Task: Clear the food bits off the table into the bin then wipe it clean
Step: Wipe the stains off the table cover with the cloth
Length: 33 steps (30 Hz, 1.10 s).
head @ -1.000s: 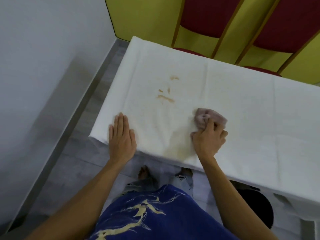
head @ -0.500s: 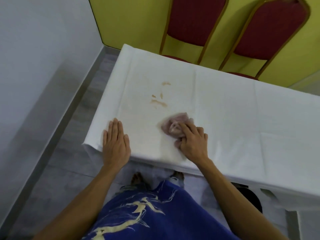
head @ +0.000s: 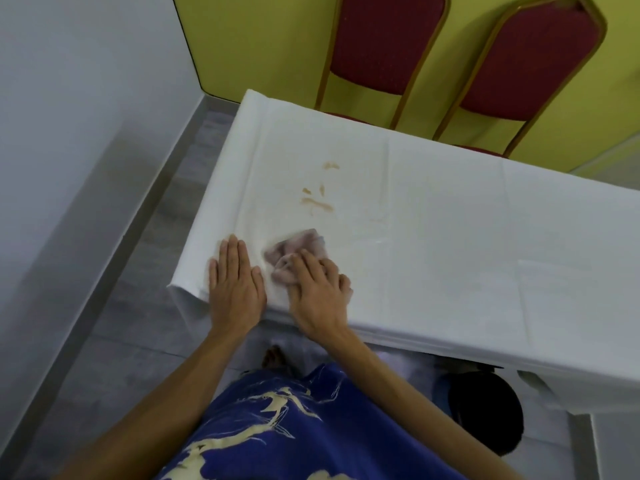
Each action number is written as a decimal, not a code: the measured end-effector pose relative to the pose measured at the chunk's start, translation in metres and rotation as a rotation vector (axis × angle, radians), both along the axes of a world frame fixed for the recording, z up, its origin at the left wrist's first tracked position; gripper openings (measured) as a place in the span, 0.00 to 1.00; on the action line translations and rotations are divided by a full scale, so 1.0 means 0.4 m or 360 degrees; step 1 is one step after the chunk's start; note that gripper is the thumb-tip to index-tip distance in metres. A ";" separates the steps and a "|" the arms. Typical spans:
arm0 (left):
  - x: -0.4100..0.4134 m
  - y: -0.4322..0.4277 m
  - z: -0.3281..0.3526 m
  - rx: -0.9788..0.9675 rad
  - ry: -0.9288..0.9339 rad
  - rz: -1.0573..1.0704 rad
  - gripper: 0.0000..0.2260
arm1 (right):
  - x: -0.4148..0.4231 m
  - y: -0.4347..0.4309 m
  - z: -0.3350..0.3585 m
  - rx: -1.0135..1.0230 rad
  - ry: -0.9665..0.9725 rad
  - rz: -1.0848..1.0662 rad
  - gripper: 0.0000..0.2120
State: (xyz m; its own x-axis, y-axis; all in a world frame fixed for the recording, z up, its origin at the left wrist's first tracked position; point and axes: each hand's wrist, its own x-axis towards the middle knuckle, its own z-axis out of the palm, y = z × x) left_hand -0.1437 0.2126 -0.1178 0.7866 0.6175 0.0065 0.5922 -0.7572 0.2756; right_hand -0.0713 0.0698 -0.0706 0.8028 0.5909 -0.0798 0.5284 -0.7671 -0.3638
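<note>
Pressed down over the crumpled pink cloth (head: 294,252), the right hand (head: 317,292) scrubs the worktop (head: 450,237) near its front edge; the left hand (head: 235,282) lies flat with fingers together, likely pinning the covering. Four brownish smears (head: 317,202) remain beyond. One dark bin (head: 485,414) waits below, two chairs (head: 384,46) behind.
</note>
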 end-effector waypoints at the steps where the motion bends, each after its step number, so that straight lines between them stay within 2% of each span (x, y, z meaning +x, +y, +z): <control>1: 0.000 -0.001 0.000 0.0007 0.0004 -0.0009 0.28 | 0.001 -0.008 0.000 -0.0006 -0.0024 0.0084 0.22; 4: -0.001 -0.001 0.001 0.0012 0.0000 -0.0023 0.27 | 0.062 -0.080 -0.001 -0.0071 -0.0088 0.0322 0.27; 6: 0.000 0.001 0.002 0.0023 -0.0015 -0.0040 0.27 | 0.105 -0.133 0.005 -0.0144 -0.0143 0.0316 0.29; 13: -0.002 -0.001 0.001 -0.0038 0.0025 -0.0037 0.28 | 0.271 -0.300 -0.005 -0.0180 -0.0006 -0.0580 0.31; 17: -0.003 0.003 0.001 -0.0079 0.0011 -0.0009 0.28 | 0.211 -0.251 -0.013 -0.0032 -0.0009 -0.0872 0.28; 19: 0.001 0.002 0.000 -0.0086 -0.0007 -0.0006 0.28 | 0.140 -0.186 -0.012 0.0122 0.0031 -0.0694 0.27; 23: 0.015 0.016 0.002 -0.0268 -0.0119 0.0064 0.28 | 0.026 -0.083 -0.011 0.0215 -0.0018 0.0237 0.24; 25: 0.032 0.023 0.018 -0.0442 -0.0259 0.0179 0.25 | 0.052 -0.074 -0.015 0.0242 0.0012 0.0505 0.24; 29: 0.090 0.008 0.057 -0.0535 -0.0473 0.0468 0.21 | 0.152 -0.125 -0.019 0.0357 0.0055 0.0670 0.20; 33: 0.139 -0.003 0.047 -0.0450 -0.0440 0.0431 0.19 | 0.261 -0.197 0.008 0.0334 0.0007 0.0715 0.18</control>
